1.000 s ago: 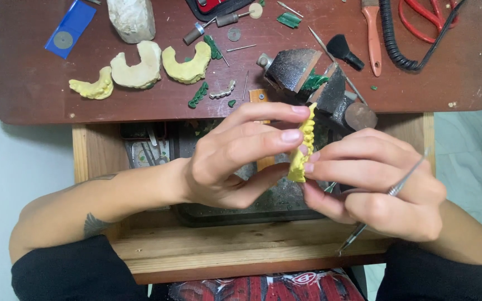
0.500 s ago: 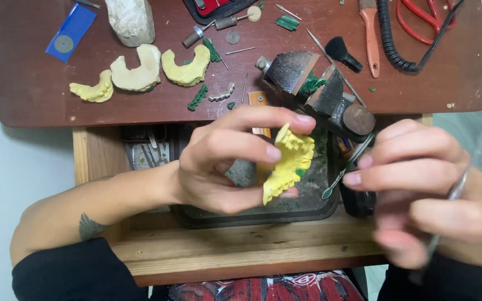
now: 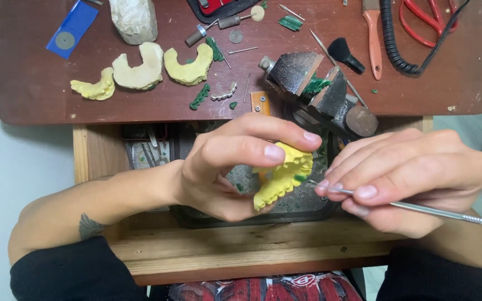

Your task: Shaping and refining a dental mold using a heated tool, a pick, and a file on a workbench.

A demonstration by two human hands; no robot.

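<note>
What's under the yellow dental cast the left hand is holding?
Under the yellow cast held by the left hand sits a dark tray in an open wooden drawer, with greenish scraps in it. Both hands cover most of the tray floor, so the rest stays unseen.

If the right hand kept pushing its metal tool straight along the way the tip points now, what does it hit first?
Most likely the yellow dental cast held in the left hand. The thin metal tool in the right hand points left, its tip right at the cast's edge; depth looks matched but isn't certain.
</note>
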